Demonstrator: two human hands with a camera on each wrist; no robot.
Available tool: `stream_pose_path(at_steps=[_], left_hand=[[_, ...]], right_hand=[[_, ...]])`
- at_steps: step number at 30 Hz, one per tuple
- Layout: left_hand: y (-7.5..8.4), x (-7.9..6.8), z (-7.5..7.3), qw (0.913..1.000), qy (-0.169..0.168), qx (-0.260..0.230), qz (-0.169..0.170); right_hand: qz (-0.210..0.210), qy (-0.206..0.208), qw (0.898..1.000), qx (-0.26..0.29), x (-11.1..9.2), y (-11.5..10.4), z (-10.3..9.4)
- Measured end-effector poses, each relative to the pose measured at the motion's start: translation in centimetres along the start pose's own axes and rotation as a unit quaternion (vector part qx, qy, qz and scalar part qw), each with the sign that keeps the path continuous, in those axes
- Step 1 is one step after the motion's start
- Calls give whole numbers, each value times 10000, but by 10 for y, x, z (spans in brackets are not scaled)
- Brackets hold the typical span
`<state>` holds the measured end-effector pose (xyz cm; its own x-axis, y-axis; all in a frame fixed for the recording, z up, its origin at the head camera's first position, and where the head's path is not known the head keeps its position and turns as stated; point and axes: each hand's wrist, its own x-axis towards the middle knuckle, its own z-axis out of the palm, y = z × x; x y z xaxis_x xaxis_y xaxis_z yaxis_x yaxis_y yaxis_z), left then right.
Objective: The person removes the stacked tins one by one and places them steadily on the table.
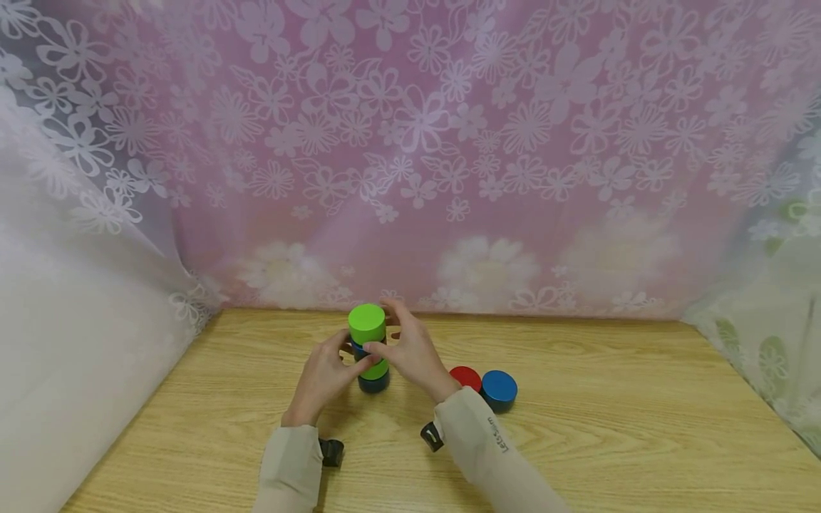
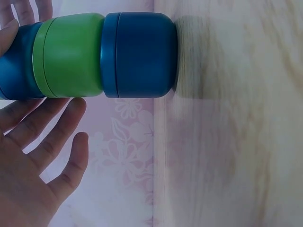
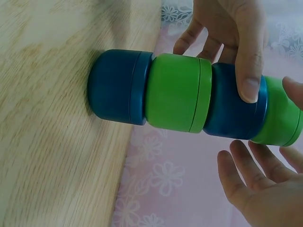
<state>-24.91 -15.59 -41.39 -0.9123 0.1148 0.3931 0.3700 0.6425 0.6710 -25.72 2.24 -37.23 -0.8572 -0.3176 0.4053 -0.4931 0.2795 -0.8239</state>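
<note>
Several small round lidded jars stand in one upright stack, blue and green by turns. At its base the lower blue jar [image 3: 116, 87] rests on the table, with the lower green jar [image 3: 173, 92] above it. My left hand [image 1: 323, 374] grips the upper blue jar [image 3: 226, 111], its thumb across the near side. On top sits the upper green jar [image 1: 367, 324]. My right hand [image 1: 413, 353] holds that top jar from the right, thumb in front and fingers behind. In the left wrist view the top jar lies outside the frame.
On the wooden table [image 1: 596, 420], right of the stack, a red jar [image 1: 465, 377] stands beside another blue jar [image 1: 499, 390]. The right forearm partly covers the red one. A pink flowered curtain [image 1: 410, 178] hangs along the table's far edge.
</note>
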Motion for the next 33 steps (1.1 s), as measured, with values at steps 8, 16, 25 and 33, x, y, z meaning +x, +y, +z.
stream_pose_path(at_steps=[8, 16, 25, 33], left_hand=[[-1, 0, 1, 10000, 40, 17, 8], [1, -2, 0, 9999, -9, -70, -116], [0, -2, 1, 9998, -16, -91, -189], [1, -2, 1, 9998, 9, -34, -198]], right_hand=[[-125, 135, 9997, -161, 1, -2, 1], [-45, 291, 9996, -19, -3, -4, -4], [-53, 471, 9989, -31, -9, -2, -12], [-149, 572, 9981, -200, -15, 1, -21]])
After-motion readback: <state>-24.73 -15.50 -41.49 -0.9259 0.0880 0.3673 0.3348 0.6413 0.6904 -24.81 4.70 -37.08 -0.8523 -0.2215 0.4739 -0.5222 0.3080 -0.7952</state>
